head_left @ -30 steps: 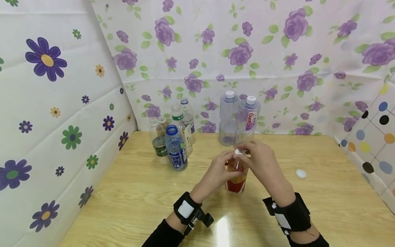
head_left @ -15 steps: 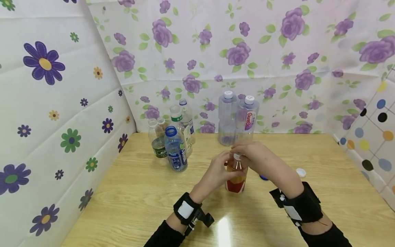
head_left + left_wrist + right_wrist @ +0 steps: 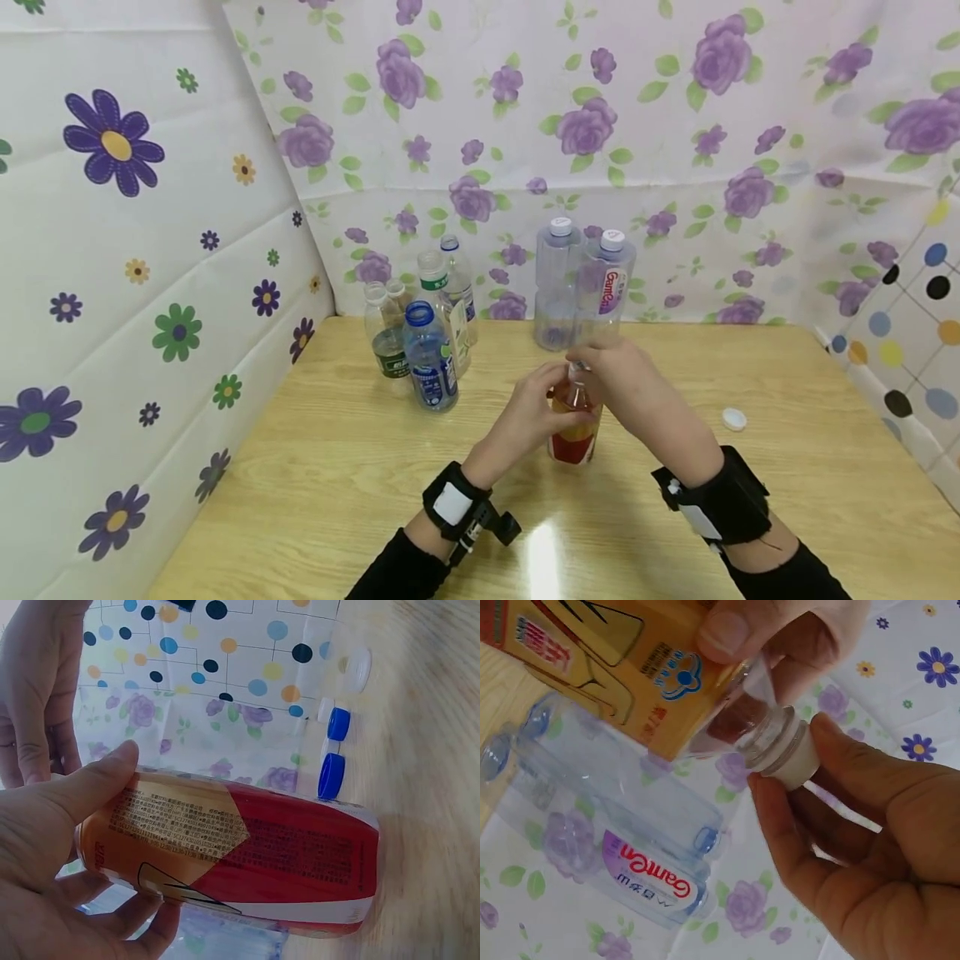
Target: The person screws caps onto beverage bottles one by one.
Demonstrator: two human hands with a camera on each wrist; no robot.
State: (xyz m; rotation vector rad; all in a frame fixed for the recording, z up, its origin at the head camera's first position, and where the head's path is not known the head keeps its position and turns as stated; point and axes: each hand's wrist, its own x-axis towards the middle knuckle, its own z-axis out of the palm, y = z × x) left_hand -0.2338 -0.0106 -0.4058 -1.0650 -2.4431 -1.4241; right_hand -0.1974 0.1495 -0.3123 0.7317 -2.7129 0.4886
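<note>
My left hand (image 3: pixel 525 421) grips a drink bottle (image 3: pixel 573 447) around its upper body, thumb on the near side. The bottle stands upright on the table. Its label is gold above and red below, with fine print facing the left wrist camera. At its mouth, the thumb and fingers of my right hand (image 3: pixel 885 817) pinch a white cap (image 3: pixel 801 761), which sits on the clear threaded neck. In the head view the right hand (image 3: pixel 637 400) hides most of this cap.
Uncapped bottles, among them a blue one (image 3: pixel 432 371) and a clear one (image 3: pixel 387 342), stand at the back left. Two tall capped bottles (image 3: pixel 555 287) stand behind my hands. A white cap (image 3: pixel 734 419) lies to the right; blue caps (image 3: pixel 331 776) lie beyond the held bottle.
My right hand has turned at the cap, its wrist swinging out to the right and then slightly back. The left hand and the bottle have stayed in place.
</note>
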